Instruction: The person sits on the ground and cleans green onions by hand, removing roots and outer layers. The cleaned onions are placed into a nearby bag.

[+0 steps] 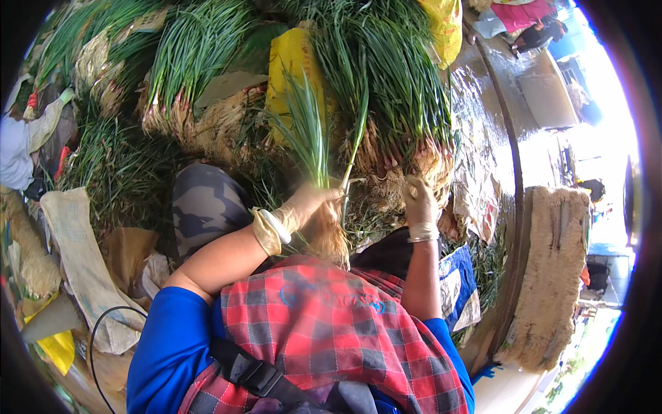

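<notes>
My left hand [305,204], in a thin pale glove with a white band at the wrist, grips a bunch of green garlic or a similar allium [310,139]. Its leaves point away from me and the tan roots [331,233] hang down towards my apron. One longer stalk [352,158] slants up beside my left thumb. My right hand [421,204], also gloved, is raised with curled fingers in front of the roots of a large pile [403,77]. Whether anything is between those fingers cannot be made out.
More leafy bundles [196,57] lie at the back left, with loose trimmed leaves [119,155] nearer. A yellow woven sack [289,67] sits among the piles. Another person's gloved arm [49,121] reaches in at far left. Stacked bundles with roots outward [551,274] stand at right.
</notes>
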{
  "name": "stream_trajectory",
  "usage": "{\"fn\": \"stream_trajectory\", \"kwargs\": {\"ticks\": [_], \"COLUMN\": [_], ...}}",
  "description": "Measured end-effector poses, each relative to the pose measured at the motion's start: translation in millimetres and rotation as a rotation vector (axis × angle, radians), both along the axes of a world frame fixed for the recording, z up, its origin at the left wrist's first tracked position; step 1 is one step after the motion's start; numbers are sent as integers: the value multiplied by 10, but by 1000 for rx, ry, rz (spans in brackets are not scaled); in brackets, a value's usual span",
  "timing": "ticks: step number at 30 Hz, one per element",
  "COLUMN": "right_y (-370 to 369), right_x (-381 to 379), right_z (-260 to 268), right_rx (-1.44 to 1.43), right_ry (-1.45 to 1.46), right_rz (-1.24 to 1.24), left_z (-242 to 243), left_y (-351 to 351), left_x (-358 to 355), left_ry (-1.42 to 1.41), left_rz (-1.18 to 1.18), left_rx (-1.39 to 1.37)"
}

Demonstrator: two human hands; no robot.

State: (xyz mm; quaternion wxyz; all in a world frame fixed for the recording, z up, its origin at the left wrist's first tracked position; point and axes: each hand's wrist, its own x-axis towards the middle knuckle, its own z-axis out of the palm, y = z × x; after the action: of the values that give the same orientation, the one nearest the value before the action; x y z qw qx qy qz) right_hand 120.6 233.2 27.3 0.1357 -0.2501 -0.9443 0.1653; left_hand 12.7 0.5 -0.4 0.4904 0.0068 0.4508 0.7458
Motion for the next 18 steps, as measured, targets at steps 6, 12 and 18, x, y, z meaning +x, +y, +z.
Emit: {"fn": "stream_trajectory", "kwargs": {"ticks": [6, 12, 18], "right_y": [-754, -908, -936], "right_x": [-458, -256, -122], "right_z": [-102, -74, 19], "right_rx": [-1081, -296, -559], "right_ry": [-213, -156, -174], "right_rz": [110, 373, 286], "left_z": [227, -7, -33], "left_y": [-65, -81, -15], "left_x": [-66, -105, -85], "left_ry": [12, -36, -75], "left_rz": [-36, -87, -114], "left_rx": [-100, -117, -5]}}
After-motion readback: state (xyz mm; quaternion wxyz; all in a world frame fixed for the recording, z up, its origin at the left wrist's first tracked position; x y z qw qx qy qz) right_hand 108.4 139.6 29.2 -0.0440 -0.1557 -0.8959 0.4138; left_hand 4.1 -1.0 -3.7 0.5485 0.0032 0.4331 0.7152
